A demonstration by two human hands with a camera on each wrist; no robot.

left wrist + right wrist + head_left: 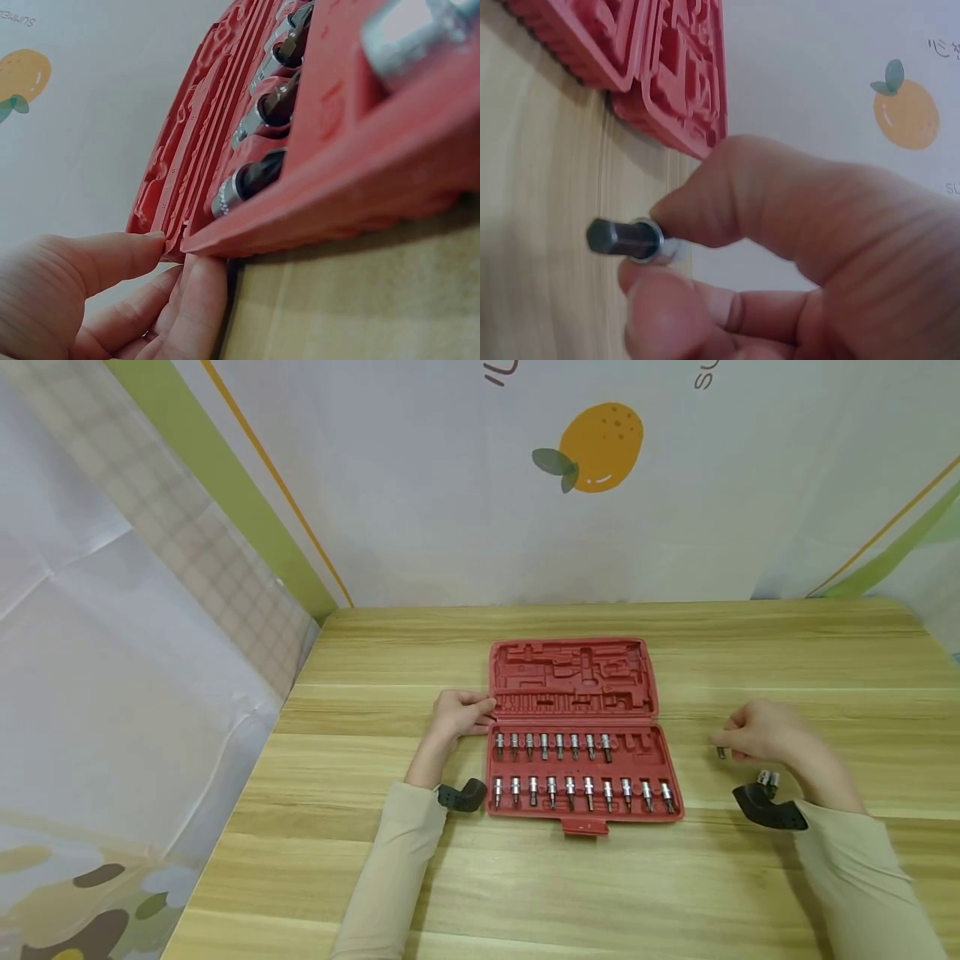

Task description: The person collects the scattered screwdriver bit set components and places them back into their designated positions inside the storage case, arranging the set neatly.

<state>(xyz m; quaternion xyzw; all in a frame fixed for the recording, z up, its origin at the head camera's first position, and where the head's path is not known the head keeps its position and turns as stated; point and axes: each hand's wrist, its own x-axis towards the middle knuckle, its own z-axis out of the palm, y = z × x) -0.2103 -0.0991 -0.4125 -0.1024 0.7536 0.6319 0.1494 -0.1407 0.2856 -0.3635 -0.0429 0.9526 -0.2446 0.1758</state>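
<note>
A red plastic tool case (573, 766) lies open on the table, two rows of bit sockets (569, 787) set in its lower half. At the case's left side, by the hinge, my left hand (453, 717) holds the edge; the thumb (124, 259) is at the lid side and the fingers (201, 300) reach beneath the base corner. To the right of the case, my right hand (768, 732) pinches a hex bit socket (626, 238) between thumb and fingers, its dark hex tip pointing out. The upper row has bare slots (637, 743) at its right end.
Two more bit sockets (768, 779) stand on the wooden table (495, 893) near my right wrist, partly hidden by the black wrist mount (770, 810). The lid (573, 677) lies folded back with moulded recesses. Behind the table hangs a white cloth (450, 502) with a printed orange fruit.
</note>
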